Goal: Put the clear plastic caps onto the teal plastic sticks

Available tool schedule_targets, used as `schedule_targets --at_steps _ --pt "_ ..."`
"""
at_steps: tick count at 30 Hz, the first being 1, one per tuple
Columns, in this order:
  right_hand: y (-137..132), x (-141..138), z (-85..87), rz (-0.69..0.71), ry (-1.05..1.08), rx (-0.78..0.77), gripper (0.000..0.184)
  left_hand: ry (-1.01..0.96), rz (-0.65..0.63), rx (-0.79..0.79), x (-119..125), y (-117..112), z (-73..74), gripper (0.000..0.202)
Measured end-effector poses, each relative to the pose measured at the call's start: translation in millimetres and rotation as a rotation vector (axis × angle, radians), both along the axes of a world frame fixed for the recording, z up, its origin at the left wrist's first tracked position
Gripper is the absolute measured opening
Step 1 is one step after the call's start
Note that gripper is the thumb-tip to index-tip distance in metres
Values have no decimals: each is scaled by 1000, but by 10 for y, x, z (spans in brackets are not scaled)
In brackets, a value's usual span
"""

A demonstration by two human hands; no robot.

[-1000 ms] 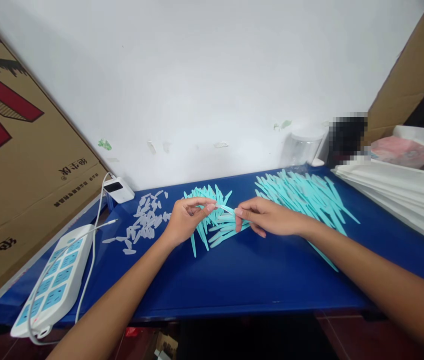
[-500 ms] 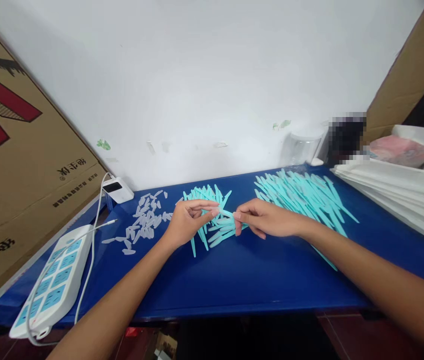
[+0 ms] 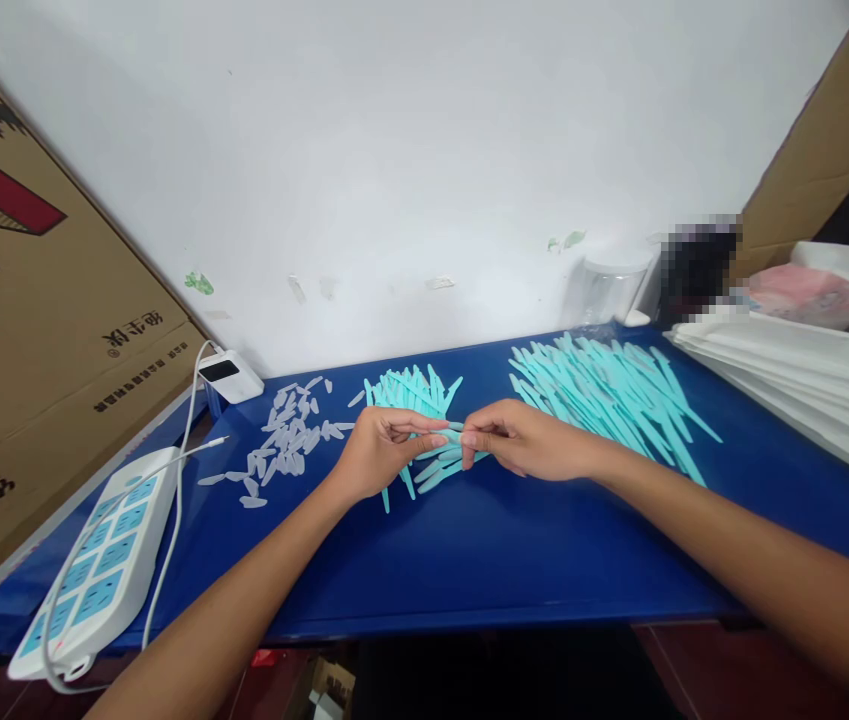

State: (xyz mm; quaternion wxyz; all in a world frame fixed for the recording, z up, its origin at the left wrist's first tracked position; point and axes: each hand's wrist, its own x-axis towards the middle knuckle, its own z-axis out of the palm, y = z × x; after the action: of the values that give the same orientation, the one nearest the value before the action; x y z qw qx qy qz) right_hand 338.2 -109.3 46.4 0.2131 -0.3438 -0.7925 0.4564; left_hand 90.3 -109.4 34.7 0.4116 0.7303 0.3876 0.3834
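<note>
My left hand [image 3: 386, 445] and my right hand [image 3: 518, 438] meet over the middle of the table. Both pinch a slim turquoise stick [image 3: 454, 436], shaped like an eyebrow razor, between thumb and fingers. Fingertips cover most of it, so whether a clear cover is on it cannot be made out. Beneath and behind the hands lies a smaller pile of turquoise sticks [image 3: 413, 388], partly hidden. A larger pile of similar sticks [image 3: 608, 400] spreads beyond my right hand. Left of my left hand, small translucent covers [image 3: 290, 435] are scattered.
On the blue table [image 3: 469, 570], a white power strip [image 3: 101, 565] and its cable run along the left. A white device with a dark screen [image 3: 233, 375] stands by the wall. White trays [image 3: 806, 380] are stacked right, near a clear container [image 3: 611, 290]. A large carton [image 3: 41, 330] flanks the left.
My hands have come closer together, and less of the held stick shows between them. The view has shifted slightly. A stick below my right forearm is no longer visible.
</note>
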Motion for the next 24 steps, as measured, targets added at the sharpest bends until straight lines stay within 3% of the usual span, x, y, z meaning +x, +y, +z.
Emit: schedule_targets --at_steps 5,9,11,15,19,22,24 --pt "-2 4 26 -19 -16 86 47 48 45 68 32 -5 27 32" --pt "41 82 -37 -58 -83 223 28 91 215 223 -49 72 48 41" --pt "70 126 -78 -65 -164 265 27 92 325 277 -153 148 32 40" --pt "92 157 -106 -80 -279 347 36 174 431 336 -343 282 -16 34" --pt "88 151 -111 -114 -378 358 53 261 415 400 -361 311 -43 31" --pt "103 146 -129 -122 -478 367 81 322 389 422 -327 305 -63 30" --pt "111 136 -132 -93 -511 352 81 340 378 418 -321 309 -78 30"
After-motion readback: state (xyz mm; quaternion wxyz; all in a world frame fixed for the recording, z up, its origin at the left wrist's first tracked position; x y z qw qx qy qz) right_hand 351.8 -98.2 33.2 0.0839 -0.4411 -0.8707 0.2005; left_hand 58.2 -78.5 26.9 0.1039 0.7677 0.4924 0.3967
